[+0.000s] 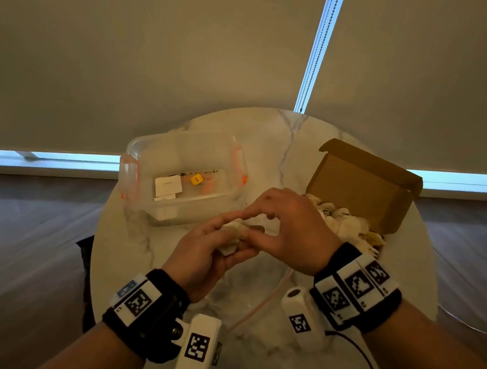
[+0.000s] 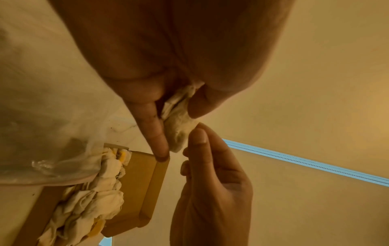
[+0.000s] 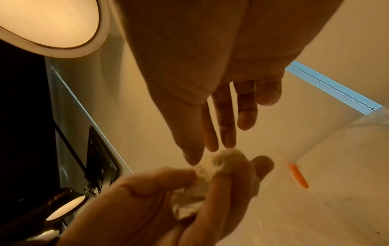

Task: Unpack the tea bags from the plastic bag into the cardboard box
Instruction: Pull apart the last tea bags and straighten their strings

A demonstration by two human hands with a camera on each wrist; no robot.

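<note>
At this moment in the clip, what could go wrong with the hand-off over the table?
The tea bag is pinched in the left hand while the right hand only touches it with straight fingertips; it may drop onto the table, short of the cardboard box. The box already looks heaped, so spillover is possible.

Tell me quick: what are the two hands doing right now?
Left hand: closed, holding a tea bag between thumb and fingers.
Right hand: fingers straight, tips at the same tea bag; open, no grip visible.
</note>
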